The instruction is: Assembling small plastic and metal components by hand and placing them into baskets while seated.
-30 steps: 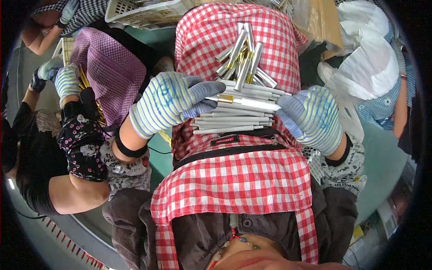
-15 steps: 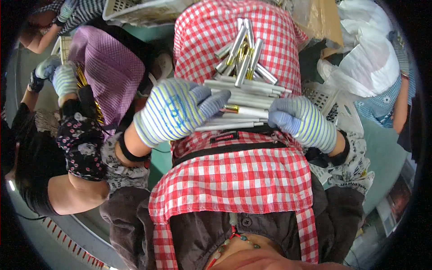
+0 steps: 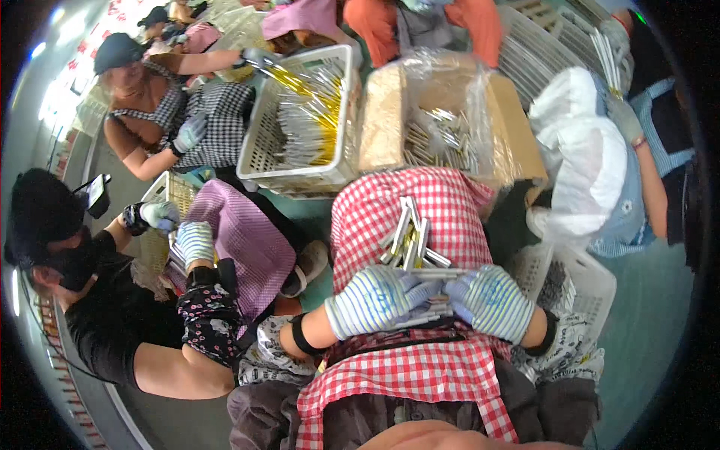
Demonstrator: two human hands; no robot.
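Note:
Across my lap, over a red-and-white checked apron (image 3: pixel 401 371), lies a row of slim silver tubes (image 3: pixel 420 321). My left hand (image 3: pixel 371 302), in a striped knit glove, is closed over their left part. At their right ends my right hand (image 3: pixel 496 301), gloved alike, has its fingers curled round them. The two hands nearly meet and hide much of the row. Just beyond them, a loose heap of silver and gold tubes (image 3: pixel 411 238) rests on the apron, pointing various ways.
Ahead stands an open cardboard box (image 3: pixel 517 127) lined with clear plastic and holding more tubes. Left of it, a white crate (image 3: pixel 259 171) holds silver and gold pieces. Another white crate (image 3: pixel 600 296) sits by my right arm. Gloved co-workers sit at left, ahead and right.
The view has tilted up, showing the box, crates and co-workers ahead. My hands have drawn closer together over the row of tubes, covering more of it.

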